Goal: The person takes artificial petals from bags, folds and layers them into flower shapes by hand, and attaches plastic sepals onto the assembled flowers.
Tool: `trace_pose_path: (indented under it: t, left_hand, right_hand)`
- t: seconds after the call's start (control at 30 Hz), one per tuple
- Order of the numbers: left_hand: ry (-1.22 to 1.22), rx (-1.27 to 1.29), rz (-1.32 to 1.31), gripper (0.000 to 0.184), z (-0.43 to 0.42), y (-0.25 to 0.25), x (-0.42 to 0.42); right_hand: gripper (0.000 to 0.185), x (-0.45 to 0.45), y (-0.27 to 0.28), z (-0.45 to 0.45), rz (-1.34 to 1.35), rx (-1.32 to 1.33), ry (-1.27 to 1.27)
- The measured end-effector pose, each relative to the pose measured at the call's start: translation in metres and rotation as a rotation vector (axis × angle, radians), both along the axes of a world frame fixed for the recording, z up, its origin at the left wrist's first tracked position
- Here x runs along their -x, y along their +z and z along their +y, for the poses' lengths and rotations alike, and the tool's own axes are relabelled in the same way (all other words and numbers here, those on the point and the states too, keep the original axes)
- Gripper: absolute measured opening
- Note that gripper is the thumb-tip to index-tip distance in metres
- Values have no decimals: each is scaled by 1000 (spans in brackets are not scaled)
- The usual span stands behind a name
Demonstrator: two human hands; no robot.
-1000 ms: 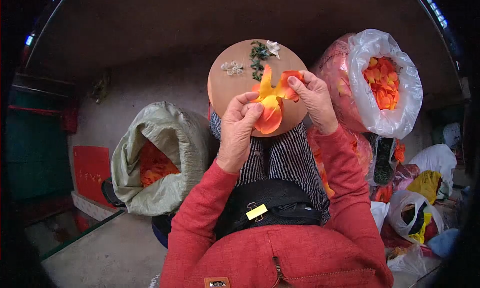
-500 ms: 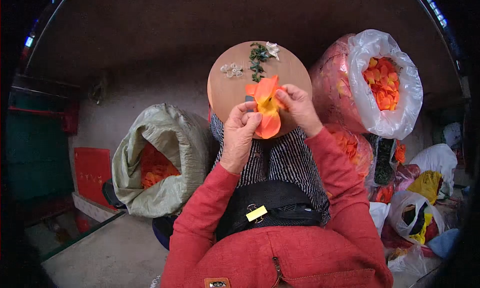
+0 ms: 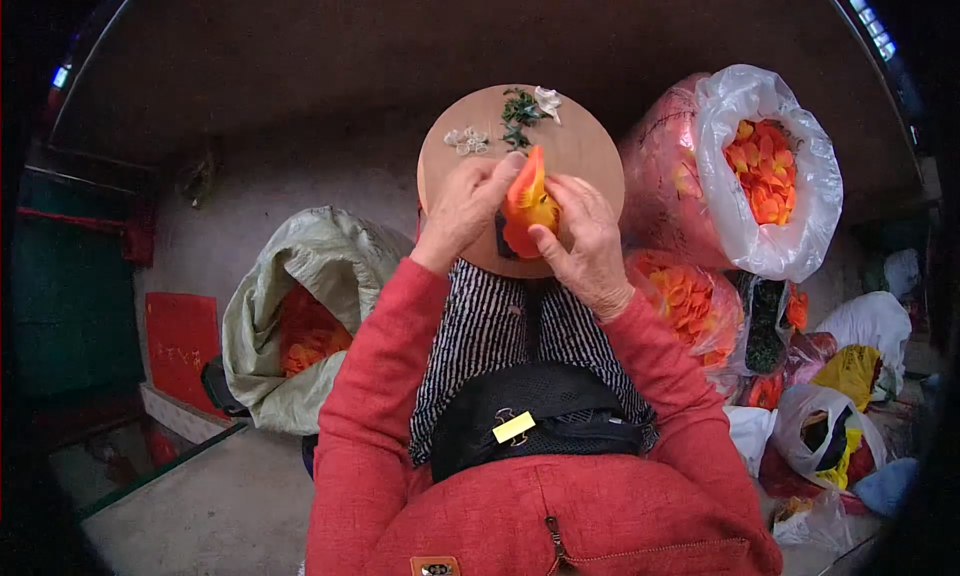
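Between both hands, over the near part of a round wooden table (image 3: 580, 141), is an orange and yellow fabric flower (image 3: 528, 211) with its petals gathered upward. My left hand (image 3: 468, 204) pinches it from the left, thumb near the top of a petal. On the right, my right hand (image 3: 585, 238) wraps round its lower side with the thumb in front. Green leafy pieces (image 3: 518, 111), a white piece (image 3: 548, 102) and several small clear rings (image 3: 466, 140) lie on the far part of the table. A dark object, partly hidden, shows behind the flower.
A pale green sack (image 3: 260, 316) with orange petals stands at the left. To the right is a large clear bag (image 3: 715, 186) of orange petals, with a smaller petal bag (image 3: 690, 301) below it. More bags (image 3: 825, 426) lie at the lower right. A red panel (image 3: 182, 351) is far left.
The flower's spread petals are now gathered together and upright. My left hand has moved up along its left side, while my right hand has shifted down and turned round it.
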State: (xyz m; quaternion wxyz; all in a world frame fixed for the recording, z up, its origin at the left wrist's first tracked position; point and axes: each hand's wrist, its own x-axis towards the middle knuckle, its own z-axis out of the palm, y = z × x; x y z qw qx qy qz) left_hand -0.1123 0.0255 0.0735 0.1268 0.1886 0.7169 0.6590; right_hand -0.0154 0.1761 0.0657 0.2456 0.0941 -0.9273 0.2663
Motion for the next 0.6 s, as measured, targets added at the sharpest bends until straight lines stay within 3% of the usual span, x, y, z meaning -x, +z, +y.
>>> trace_pose_path:
  t: [0.07,0.1,0.17,0.37,0.47,0.53,0.6]
  left_hand:
    - [-194,91,-287,32,5,-9,6]
    - [-196,91,-291,32,3,-11,6]
    - [-130,-197,-333,27,-2,-13,3]
    - [7,-359,-325,20,-10,-4,-13]
    - [57,-180,-469,21,-12,-22,-17]
    - [19,-89,-372,21,-11,-51,-16]
    - [57,-98,-270,23,-6,-47,-23]
  right_hand:
    - [47,-1,-4,-2,-13,22,-11]
    - [47,-1,-5,-2,-16,22,-13]
    - [48,-1,-4,-2,-21,7,-8]
    - [48,-1,-6,-3,-22,24,-8]
    - [48,0,-14,-2,-36,32,-1]
    - [50,1,-18,-1,-39,47,0]
    - [52,-2,-16,-1,-55,63,-6]
